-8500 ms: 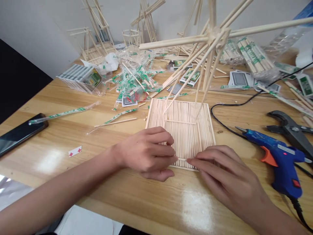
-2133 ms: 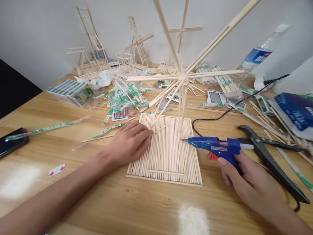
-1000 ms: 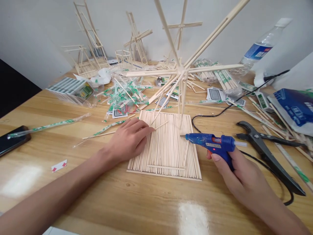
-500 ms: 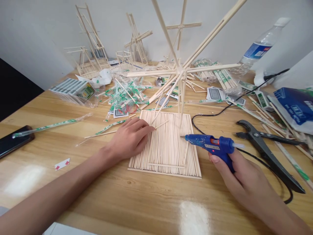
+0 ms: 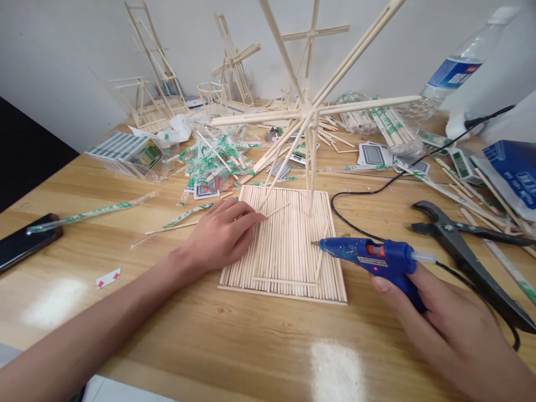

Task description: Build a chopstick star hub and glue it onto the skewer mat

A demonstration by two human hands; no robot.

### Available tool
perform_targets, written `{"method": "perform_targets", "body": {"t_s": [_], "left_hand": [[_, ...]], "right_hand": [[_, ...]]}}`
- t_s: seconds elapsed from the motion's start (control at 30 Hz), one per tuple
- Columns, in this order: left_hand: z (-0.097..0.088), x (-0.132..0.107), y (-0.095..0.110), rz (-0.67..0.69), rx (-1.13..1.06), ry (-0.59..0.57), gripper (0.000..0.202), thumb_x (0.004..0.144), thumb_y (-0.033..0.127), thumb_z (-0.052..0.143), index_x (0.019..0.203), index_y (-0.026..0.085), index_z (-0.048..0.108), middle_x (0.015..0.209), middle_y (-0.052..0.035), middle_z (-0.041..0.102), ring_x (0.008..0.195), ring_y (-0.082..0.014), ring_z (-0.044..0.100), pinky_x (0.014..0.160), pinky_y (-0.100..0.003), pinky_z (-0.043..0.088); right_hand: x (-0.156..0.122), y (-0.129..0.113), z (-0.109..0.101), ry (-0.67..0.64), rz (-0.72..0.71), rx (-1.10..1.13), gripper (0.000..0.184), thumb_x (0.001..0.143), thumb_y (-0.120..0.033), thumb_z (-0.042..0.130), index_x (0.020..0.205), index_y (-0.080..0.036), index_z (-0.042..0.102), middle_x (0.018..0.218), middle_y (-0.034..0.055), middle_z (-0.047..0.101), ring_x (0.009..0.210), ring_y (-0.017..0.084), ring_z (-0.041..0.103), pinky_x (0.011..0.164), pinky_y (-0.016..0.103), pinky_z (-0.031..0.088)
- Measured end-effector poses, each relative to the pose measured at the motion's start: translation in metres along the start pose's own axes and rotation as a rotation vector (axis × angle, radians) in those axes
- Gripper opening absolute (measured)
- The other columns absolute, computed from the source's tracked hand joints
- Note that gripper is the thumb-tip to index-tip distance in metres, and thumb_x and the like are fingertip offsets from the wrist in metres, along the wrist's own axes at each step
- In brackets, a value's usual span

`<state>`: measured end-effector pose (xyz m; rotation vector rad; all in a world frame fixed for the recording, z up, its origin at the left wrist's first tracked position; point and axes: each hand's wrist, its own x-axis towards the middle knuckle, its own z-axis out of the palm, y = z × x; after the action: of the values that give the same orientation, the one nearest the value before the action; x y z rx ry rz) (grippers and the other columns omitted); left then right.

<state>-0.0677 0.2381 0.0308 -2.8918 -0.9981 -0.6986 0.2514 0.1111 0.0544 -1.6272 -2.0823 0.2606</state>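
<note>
My left hand (image 5: 221, 234) lies on the left part of a square mat of parallel bamboo sticks (image 5: 288, 254), its fingers pressing a loose crosswise stick (image 5: 276, 211) against the mat. My right hand (image 5: 444, 318) grips a blue hot glue gun (image 5: 371, 258) by its handle, with the nozzle (image 5: 315, 243) just above the mat's right side. A thin crosspiece (image 5: 285, 282) lies along the mat's near edge. A tilted stick (image 5: 321, 258) rests below the nozzle. A spoked stick wheel (image 5: 309, 114) stands over the mat.
Black cutters (image 5: 456, 240) and a black cable (image 5: 355, 218) lie right of the mat. Wrapped chopsticks and plastic wrappers (image 5: 209, 159) spread behind it, with playing cards (image 5: 372, 154) and stick frames (image 5: 154, 72) beyond. A phone (image 5: 25, 237) lies far left.
The glue gun and my right hand have shifted slightly right and toward me. My left hand stays on the same stick, and the view has tilted a little.
</note>
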Motion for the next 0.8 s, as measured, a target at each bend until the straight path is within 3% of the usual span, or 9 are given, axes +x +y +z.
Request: {"method": "perform_targets", "body": {"t_s": [0.2, 0.4, 0.5, 0.6, 0.8], "left_hand": [[0.000, 0.000, 0.001, -0.020, 0.005, -0.018, 0.027, 0.095, 0.016, 0.049, 0.115, 0.017, 0.067, 0.102, -0.0090, 0.071, 0.095, -0.0233, 0.064, 0.087, -0.040, 0.054], [0.000, -0.001, 0.000, -0.010, -0.005, -0.019, 0.027, 0.095, 0.016, 0.049, 0.115, 0.016, 0.068, 0.102, -0.0100, 0.070, 0.095, -0.0239, 0.064, 0.087, -0.041, 0.053], [0.000, 0.000, 0.000, -0.005, -0.003, -0.015, 0.028, 0.096, 0.016, 0.049, 0.115, 0.014, 0.068, 0.101, -0.0105, 0.070, 0.094, -0.0243, 0.064, 0.086, -0.042, 0.054], [0.000, 0.001, 0.001, -0.007, -0.001, -0.010, 0.028, 0.095, 0.016, 0.049, 0.115, 0.014, 0.068, 0.100, -0.0106, 0.070, 0.093, -0.0243, 0.064, 0.085, -0.041, 0.054], [-0.001, 0.002, 0.002, -0.031, -0.006, -0.021, 0.027, 0.095, 0.018, 0.048, 0.113, 0.016, 0.069, 0.101, -0.0097, 0.071, 0.094, -0.0237, 0.064, 0.086, -0.041, 0.053]], "right_hand": [[-0.004, -0.001, -0.004, 0.017, -0.039, -0.037, 0.028, 0.098, -0.043, 0.051, 0.075, -0.028, 0.049, 0.048, -0.0058, 0.046, 0.036, 0.014, 0.048, 0.041, 0.029, 0.038], [-0.005, -0.004, -0.006, 0.010, -0.112, -0.074, 0.023, 0.099, -0.038, 0.050, 0.079, -0.027, 0.051, 0.050, -0.0057, 0.050, 0.035, 0.013, 0.050, 0.040, 0.027, 0.040], [-0.007, -0.007, -0.006, 0.031, -0.108, -0.046, 0.014, 0.099, -0.037, 0.050, 0.093, -0.027, 0.057, 0.053, -0.0060, 0.053, 0.033, 0.013, 0.045, 0.045, 0.027, 0.046], [-0.011, -0.008, -0.005, 0.046, -0.043, 0.011, 0.020, 0.098, -0.044, 0.052, 0.110, -0.031, 0.060, 0.056, -0.0051, 0.055, 0.034, 0.013, 0.043, 0.048, 0.029, 0.051], [-0.025, 0.003, -0.007, -0.007, 0.047, 0.034, 0.022, 0.091, -0.052, 0.055, 0.093, -0.032, 0.066, 0.060, 0.0005, 0.062, 0.041, 0.019, 0.055, 0.050, 0.034, 0.057]]}}
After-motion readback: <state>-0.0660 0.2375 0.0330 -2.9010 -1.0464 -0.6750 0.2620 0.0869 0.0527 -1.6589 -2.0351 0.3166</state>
